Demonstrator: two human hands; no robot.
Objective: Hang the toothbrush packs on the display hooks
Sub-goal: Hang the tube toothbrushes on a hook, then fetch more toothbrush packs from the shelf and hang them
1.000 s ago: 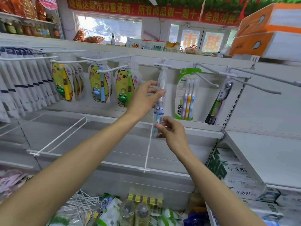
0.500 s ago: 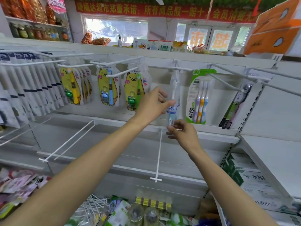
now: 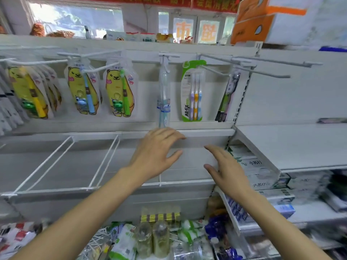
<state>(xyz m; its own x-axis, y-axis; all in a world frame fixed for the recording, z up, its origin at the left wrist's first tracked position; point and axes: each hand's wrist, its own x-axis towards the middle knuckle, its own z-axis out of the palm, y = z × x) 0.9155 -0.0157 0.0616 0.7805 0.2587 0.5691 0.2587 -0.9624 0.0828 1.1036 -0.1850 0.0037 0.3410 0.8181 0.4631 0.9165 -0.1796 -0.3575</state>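
A clear toothbrush pack (image 3: 164, 98) with a blue label hangs by itself from the middle display hook (image 3: 166, 57). Just below it my left hand (image 3: 155, 152) hovers with relaxed, spread fingers and holds nothing. My right hand (image 3: 228, 170) is lower and to the right, fingers straight, also holding nothing. To the left, yellow bear toothbrush packs (image 3: 119, 92) hang on their hooks. A green three-brush pack (image 3: 192, 91) and a dark pack (image 3: 228, 96) hang to the right.
Long bare hooks (image 3: 262, 71) stick out at the upper right. White wire dividers (image 3: 56, 162) stand on the shelf below. A pile of packaged goods and bottles (image 3: 150, 239) lies at the bottom. Boxed goods (image 3: 259, 177) fill the right shelves.
Both hands have let go of the clear toothbrush pack and dropped below it. The pack now hangs free on the hook.
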